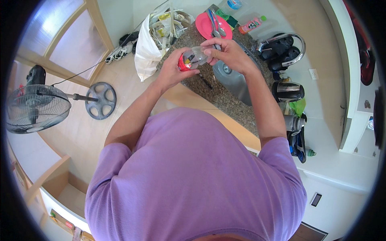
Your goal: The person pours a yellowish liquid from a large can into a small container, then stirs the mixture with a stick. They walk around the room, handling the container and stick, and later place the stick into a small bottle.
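Over the granite counter, my left hand [178, 66] is wrapped round the red end of a clear plastic container [195, 57] that lies tilted on its side. A small dark and yellow patch shows through or on its clear wall. At its other end, the fingers of my right hand [226, 54] are closed on the clear plastic; whether they grip its rim or a separate clear piece, I cannot tell. Just beyond my right hand, spoons [215, 25] rest on a pink plate [202, 26]. A dark thin stick-like thing [205, 81] lies on the counter below the container.
A metal sink [237, 82] with a curved tap [299, 50] is at the right. Behind the plate stand a clear bottle [231, 6] and a pink bottle with a green cap [252, 25]. A full white bag [146, 52] stands left of the counter; a fan [38, 108] is farther left.
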`<state>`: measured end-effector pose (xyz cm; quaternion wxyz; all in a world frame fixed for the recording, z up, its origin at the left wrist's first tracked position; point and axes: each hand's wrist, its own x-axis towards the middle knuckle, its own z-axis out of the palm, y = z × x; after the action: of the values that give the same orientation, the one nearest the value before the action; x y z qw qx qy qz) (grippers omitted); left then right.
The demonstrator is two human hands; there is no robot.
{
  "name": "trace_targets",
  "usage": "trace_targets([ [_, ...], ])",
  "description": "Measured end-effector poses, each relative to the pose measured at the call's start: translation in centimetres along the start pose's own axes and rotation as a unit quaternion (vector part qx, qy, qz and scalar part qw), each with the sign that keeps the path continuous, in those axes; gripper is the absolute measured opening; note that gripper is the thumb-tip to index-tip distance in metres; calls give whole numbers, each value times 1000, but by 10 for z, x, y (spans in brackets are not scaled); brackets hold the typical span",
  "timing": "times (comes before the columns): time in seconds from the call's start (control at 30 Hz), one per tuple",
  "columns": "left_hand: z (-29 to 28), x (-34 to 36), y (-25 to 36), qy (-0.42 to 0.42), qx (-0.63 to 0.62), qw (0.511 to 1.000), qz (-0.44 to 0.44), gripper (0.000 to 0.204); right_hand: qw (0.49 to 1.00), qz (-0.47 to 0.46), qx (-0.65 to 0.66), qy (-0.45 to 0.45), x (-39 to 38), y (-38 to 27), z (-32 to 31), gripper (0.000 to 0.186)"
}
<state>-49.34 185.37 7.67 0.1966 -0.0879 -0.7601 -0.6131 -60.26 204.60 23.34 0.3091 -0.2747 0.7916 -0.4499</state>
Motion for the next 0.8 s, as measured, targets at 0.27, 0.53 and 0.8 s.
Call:
trace_targets([
  [0.27, 4, 5, 1, 2, 9, 1000, 20, 76, 999, -14, -35, 34, -3, 20, 16, 33],
  [0.53, 8, 6, 0, 14, -10, 1000, 15, 70, 989, -83, -41, 116, -12, 32, 35, 31],
  [0.8, 8, 6, 4, -3, 19, 999, 39, 73, 947, -179, -217, 152, -19, 20, 40, 32],
])
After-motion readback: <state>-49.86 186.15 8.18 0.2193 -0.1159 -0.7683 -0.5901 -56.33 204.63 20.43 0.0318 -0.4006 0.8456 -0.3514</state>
